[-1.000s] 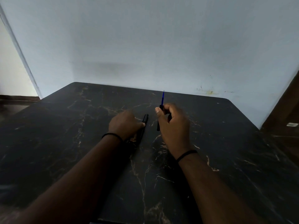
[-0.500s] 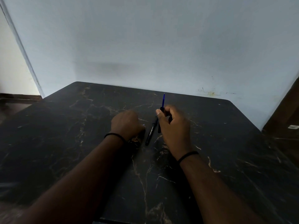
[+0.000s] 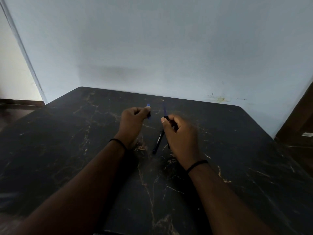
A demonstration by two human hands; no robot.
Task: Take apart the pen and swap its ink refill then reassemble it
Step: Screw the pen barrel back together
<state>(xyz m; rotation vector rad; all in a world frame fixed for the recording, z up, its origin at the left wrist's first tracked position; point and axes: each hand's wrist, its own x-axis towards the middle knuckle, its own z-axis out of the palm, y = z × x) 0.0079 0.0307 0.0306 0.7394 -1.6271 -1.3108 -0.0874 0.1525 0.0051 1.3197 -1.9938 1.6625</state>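
Your left hand (image 3: 133,120) pinches a small blue-and-black pen piece (image 3: 148,112), your right hand (image 3: 179,133) pinches the blue refill (image 3: 164,110) upright, and the barrel (image 3: 157,141) lies loose on the bench (image 3: 67,150) between them: risk of nudging it rolling.

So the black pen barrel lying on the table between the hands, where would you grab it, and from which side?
Pinch the pen barrel around its middle, across its width, coming down from above. It lies flat on the table, slanting from near-left to far-right, so only its top and long sides are free. The left hand has the clearer approach; the right hand hovers close over the far end and already holds a blue refill.
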